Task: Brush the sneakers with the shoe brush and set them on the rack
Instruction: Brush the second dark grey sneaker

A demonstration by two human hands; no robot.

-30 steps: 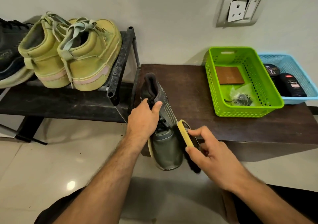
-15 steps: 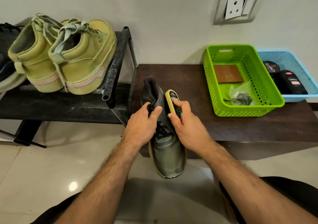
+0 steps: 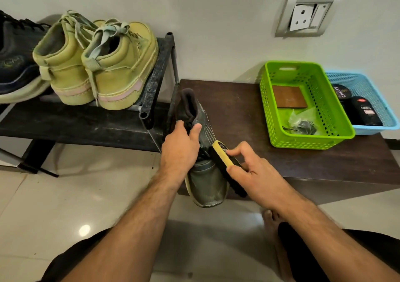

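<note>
Sneaker of dark grey-green leather with a pale sole edge [image 3: 205,180] is shown held in the air, toe toward the viewer and heel away, in front of the edge of a dark brown wooden bench [image 3: 238,113] and above a pale glossy tiled floor [image 3: 54,206]. It is gripped at the collar and lace area by the left hand [image 3: 180,149], whose thumb is curled over the dark opening. A shoe brush with a yellow wooden back and black bristles [image 3: 223,158] is pinched by the right hand [image 3: 253,173]: the index finger is laid on its back and the thumb on its near edge, and the bristles are pressed against the sneaker's right side, near the toe box. Nearest the viewer, dark shorts and a bare foot [image 3: 270,221] are seen below the forearms.

On the bench, to the right, a lime-green perforated plastic basket [image 3: 337,113] is seen holding a brown flat rectangular piece [image 3: 289,97] and a clear bag of small dark items [image 3: 302,123]. Just beside it, touching, a light blue mesh plastic basket [image 3: 365,87] is seen holding a black round polish tin [image 3: 342,91] and a black bottle [image 3: 365,114].

To the left, a black metal shoe rack [image 3: 155,78] carries a pair of olive-yellow high-top sneakers with pale laces [image 3: 97,65], heels toward the viewer, and a dark sneaker with a pale sole [image 3: 15,65] at the frame edge. Farthest away, a grey switch and socket plate [image 3: 307,13] is set in the white wall.
</note>
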